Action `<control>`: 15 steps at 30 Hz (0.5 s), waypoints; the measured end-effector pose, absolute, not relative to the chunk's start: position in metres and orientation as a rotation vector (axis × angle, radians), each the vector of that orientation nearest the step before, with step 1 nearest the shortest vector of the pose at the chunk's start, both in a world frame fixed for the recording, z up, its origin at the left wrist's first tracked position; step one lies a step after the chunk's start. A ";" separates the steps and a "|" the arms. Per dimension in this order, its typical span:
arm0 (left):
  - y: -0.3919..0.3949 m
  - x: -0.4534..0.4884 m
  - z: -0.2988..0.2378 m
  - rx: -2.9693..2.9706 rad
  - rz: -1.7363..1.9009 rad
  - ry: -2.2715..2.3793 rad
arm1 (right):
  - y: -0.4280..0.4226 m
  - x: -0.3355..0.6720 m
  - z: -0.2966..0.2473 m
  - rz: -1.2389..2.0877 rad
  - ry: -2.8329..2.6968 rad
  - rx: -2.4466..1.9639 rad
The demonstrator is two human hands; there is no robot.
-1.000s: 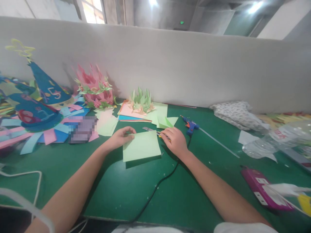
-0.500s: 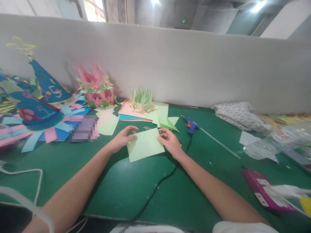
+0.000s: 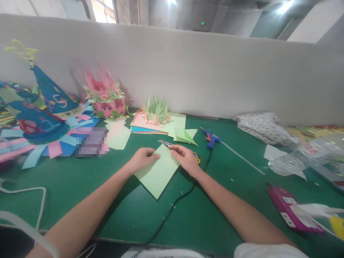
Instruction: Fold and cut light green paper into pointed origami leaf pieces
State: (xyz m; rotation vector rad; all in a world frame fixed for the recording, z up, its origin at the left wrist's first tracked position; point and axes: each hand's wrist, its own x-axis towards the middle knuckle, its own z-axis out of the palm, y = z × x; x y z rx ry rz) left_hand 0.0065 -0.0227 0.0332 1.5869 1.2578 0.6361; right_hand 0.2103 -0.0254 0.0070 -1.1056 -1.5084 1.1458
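Observation:
A light green square of paper [image 3: 158, 174] lies on the green table [image 3: 188, 218], turned like a diamond with one corner toward me. My left hand [image 3: 143, 158] pinches its upper left edge. My right hand [image 3: 184, 157] pinches the upper corner on the right side. A utility knife with a yellow handle [image 3: 172, 146] lies on the table just behind my right hand, partly hidden by it.
A blue glue gun [image 3: 210, 138] with its black cord [image 3: 172, 208] lies right of my hands. Paper sheets and folded paper flowers [image 3: 156, 113] sit behind. Blue paper hats [image 3: 51, 93] stand at left. A purple power strip [image 3: 288, 209] and plastic bags [image 3: 303, 157] are at right.
My right hand let go of the knife and took hold of the green paper. Both hands have turned the sheet from square-on to a diamond.

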 end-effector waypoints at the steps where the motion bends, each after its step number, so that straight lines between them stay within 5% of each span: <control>1: -0.023 0.007 0.033 1.539 0.676 1.285 | -0.025 0.210 0.007 1.156 -1.481 -1.109; 15: -0.022 0.019 0.017 1.048 0.830 0.989 | -0.034 0.207 0.009 0.406 -1.732 -1.150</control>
